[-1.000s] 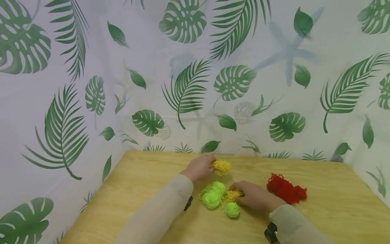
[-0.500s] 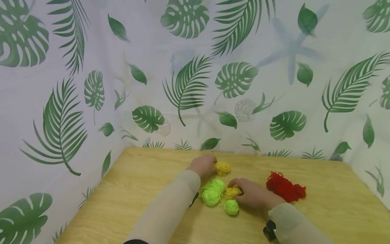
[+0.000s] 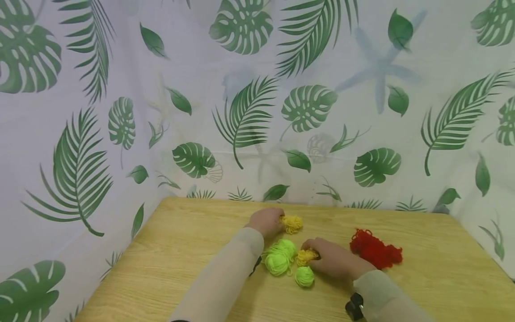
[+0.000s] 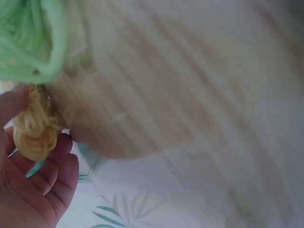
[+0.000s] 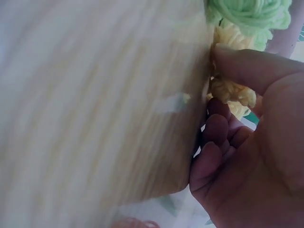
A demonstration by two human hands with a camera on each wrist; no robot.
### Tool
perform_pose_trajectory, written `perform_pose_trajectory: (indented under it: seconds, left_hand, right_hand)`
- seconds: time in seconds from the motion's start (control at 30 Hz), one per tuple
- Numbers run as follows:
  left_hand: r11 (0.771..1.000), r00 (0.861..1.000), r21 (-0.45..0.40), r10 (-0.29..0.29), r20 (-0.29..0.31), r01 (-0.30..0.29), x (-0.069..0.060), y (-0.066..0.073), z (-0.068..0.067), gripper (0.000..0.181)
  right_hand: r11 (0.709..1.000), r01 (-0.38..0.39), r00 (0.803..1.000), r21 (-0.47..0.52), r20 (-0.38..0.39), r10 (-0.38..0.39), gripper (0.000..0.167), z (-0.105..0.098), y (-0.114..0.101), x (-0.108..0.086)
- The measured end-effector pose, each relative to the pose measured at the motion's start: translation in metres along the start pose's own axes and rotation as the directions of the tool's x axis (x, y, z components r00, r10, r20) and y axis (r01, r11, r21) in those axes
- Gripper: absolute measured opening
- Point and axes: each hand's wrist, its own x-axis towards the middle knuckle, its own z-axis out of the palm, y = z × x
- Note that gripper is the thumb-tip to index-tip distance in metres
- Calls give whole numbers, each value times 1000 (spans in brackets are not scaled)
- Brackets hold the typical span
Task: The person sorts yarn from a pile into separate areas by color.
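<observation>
Near the back of the table, my left hand [image 3: 265, 222] grips one end of a yellow yarn bundle [image 3: 292, 224], whose looped end points right. In the left wrist view that yellow bundle [image 4: 35, 130] lies between thumb and fingers. My right hand [image 3: 334, 259] pinches a second yellow yarn bundle [image 3: 306, 257] closer to the front. The right wrist view has the thumb pressed over this bundle [image 5: 232, 90], the other fingers curled beneath. A large lime-green yarn ball [image 3: 279, 257] sits between the hands. Touching or very near the right-hand bundle is a small lime-green yarn ball [image 3: 304, 277].
A red yarn heap [image 3: 375, 248] lies on the wooden table [image 3: 181, 255], beyond my right wrist. Leaf-printed white cloth [image 3: 257, 134] rises behind the table's far edge and along its left side.
The left forearm has shifted slightly to the right, and its yellow bundle sits a little lower. The right hand stays at nearly the same spot with its bundle. The green and red yarn has not moved.
</observation>
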Motion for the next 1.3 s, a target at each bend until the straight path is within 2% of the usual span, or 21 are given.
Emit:
perform_pose_trajectory:
  seconds: [0.17,0.27,0.37,0.53,0.7,0.83,0.97,1.13,1.3]
  left_hand:
    - [999,999,-35,-27,33,28,-6,-4,-3,49]
    - [999,999,-28,-21,34,21,-10,-7,-6,55]
    - [1000,999,-21,-13,39,14,-15,-10,-9,57]
    - [1000,999,-12,2,49,-2,-20,-16,-11,58]
    - [999,998,6,32,54,-32,-24,-21,-14,59]
    - [999,998,14,39,52,-40,-31,-24,-20,59]
    - [999,998,-8,44,53,-44,-41,-25,-25,59]
    - [998,997,-12,59,49,-59,-53,-26,-30,60]
    - [996,995,14,91,49,-92,-63,-25,-32,64]
  right_hand:
    - [1000,1,1000,10,-2,-1,28,-3,-1,-2]
    - [1000,-2,1000,29,-9,2,28,-4,-2,-1]
    - [999,-13,1000,41,-15,13,28,-4,-1,1]
    - [998,-32,997,61,-68,37,32,-6,1,3]
    - [1000,-2,992,-2,-129,2,35,-12,0,7]
    - [998,-9,991,-69,-137,-1,34,-17,-1,11]
    - [996,-57,988,-70,-147,46,34,-18,0,14]
    - [994,-18,983,-107,-184,-2,33,-20,-3,22]
    - [990,-38,981,-139,-192,11,37,-22,-5,30]
